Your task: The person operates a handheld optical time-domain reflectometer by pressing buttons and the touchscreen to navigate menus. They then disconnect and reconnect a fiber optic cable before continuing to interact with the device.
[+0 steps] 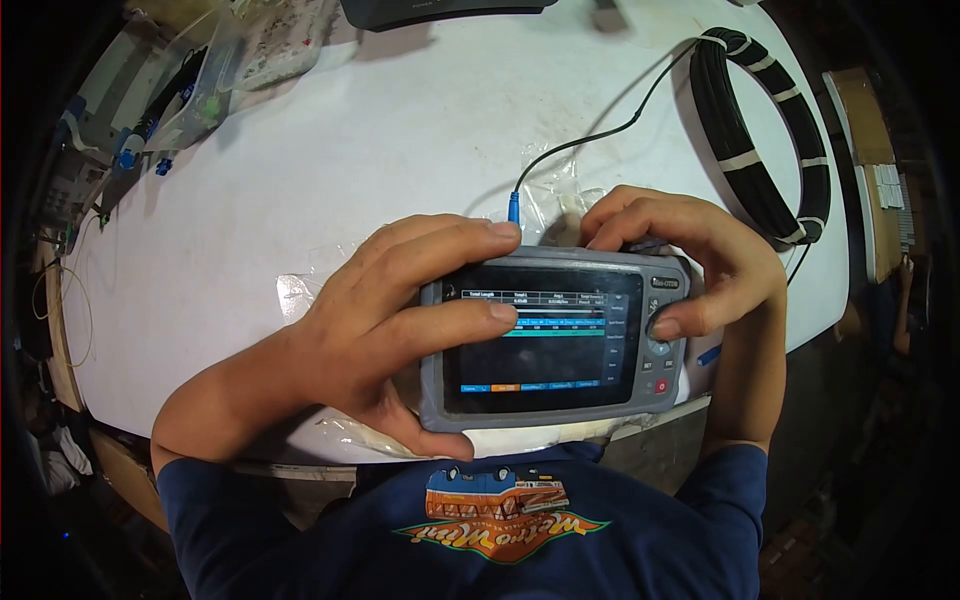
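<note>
A grey handheld OTDR tester (560, 385) rests near the table's front edge, its screen lit with a table of values. My left hand (400, 310) grips its left side, thumb at the lower edge, one finger over the screen and another along the top edge. On the right side, my right hand (705, 245) wraps the upper corner, with the thumb on the round keypad. A blue connector (514, 208) is plugged into the top edge, and a black cable (590, 137) runs from it to a coil of black cable (745, 170) bound with white tape.
Clear plastic bins (205, 95) stand at the back left, with blue-tipped connectors beside them. A black device (440, 10) sits at the far edge. Clear plastic film (300, 290) lies around the tester. A small blue cap (709, 356) is right of it.
</note>
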Demonstrator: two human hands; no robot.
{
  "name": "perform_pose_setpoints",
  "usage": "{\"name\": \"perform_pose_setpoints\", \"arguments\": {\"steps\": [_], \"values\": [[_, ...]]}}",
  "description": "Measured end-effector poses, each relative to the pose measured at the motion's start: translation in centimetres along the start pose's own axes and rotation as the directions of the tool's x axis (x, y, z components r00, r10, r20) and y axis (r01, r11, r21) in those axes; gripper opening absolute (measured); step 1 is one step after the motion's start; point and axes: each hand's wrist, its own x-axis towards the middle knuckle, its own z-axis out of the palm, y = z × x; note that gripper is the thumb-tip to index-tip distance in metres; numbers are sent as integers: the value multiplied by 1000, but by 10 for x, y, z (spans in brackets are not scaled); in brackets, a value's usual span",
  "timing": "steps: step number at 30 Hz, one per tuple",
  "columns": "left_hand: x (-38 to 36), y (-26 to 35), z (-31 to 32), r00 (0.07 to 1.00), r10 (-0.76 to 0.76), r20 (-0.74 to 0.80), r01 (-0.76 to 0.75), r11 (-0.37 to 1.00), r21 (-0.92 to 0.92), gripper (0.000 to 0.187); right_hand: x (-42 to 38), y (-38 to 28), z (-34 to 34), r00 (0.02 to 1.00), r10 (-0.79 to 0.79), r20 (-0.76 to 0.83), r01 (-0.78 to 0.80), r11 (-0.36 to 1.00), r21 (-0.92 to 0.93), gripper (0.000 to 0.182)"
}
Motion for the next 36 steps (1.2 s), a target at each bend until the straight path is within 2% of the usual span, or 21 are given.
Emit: {"name": "perform_pose_setpoints", "arguments": {"steps": [6,9,36], "values": [[0,1,-2,1000,4,-3,-4,1000,11,80,-1,-1,-1,999,34,-9,-33,999,37,60],[1,2,-3,1000,4,6,-4,1000,20,80,-1,-2,-2,1000,5,-1,-5,999,-33,60],[-1,-1,0,1000,27,-8,-27,1000,6,83,1,0,0,1000,12,0,-12,1000,7,60]]}}
